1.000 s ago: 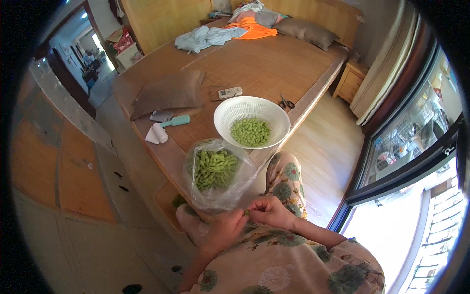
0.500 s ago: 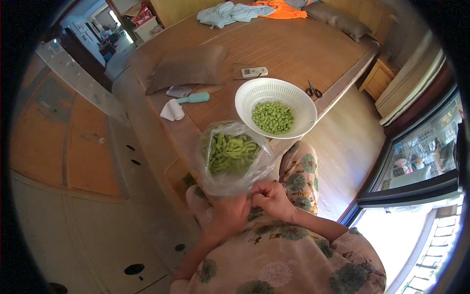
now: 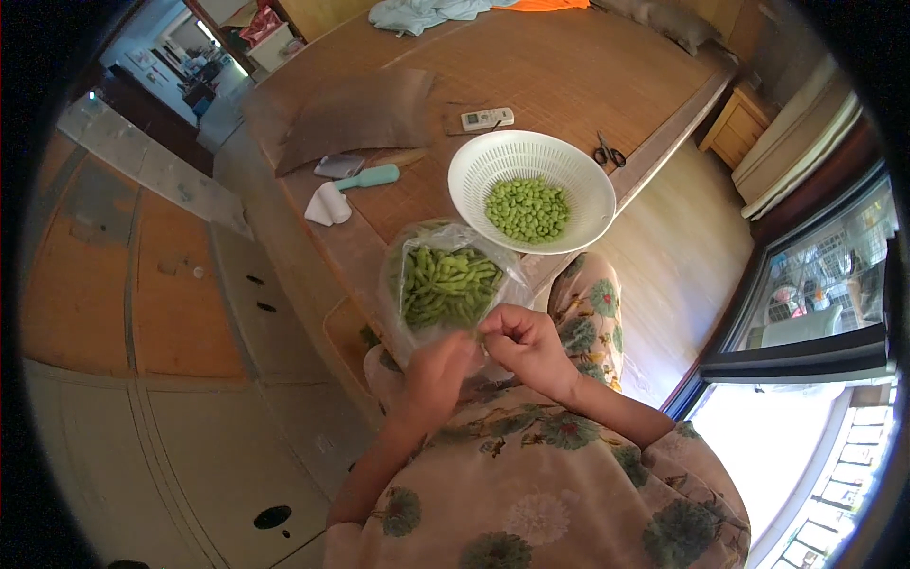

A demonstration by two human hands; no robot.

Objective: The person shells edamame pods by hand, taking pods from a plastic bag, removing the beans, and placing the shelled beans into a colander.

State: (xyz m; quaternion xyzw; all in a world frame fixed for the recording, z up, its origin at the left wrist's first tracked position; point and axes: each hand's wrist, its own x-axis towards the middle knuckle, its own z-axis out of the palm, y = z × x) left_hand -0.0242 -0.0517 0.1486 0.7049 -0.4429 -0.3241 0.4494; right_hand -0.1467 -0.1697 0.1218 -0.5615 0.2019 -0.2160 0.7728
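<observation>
Spillage is the likeliest trouble here, as I judge it: the thin, crinkled clear plastic bag of green bean pods (image 3: 445, 284) sits at the very edge of the broad wooden platform covered in woven matting (image 3: 569, 76), partly over the person's lap, and a tug from either hand could tip it off. A shelled bean could also slip and drop to the floor before reaching the round white perforated plastic colander (image 3: 531, 190), which stands just beyond the bag and holds a small heap of smooth pale-green shelled beans (image 3: 527, 209).

The left hand (image 3: 438, 375) and right hand (image 3: 521, 346) meet just on the near side of the bag, fingers curled narrow and pinched together over something small. It is probably a pod, but it is too hidden between the fingers to tell.

The pods look long, lumpy and matte. Beyond the bag to the left lie a teal-handled tool (image 3: 370, 177) and a folded white cloth (image 3: 327, 206); beyond the colander are a small white remote control (image 3: 486, 119) and black-handled scissors (image 3: 609, 152). A flat brown cushion (image 3: 355, 109) rests further back.
</observation>
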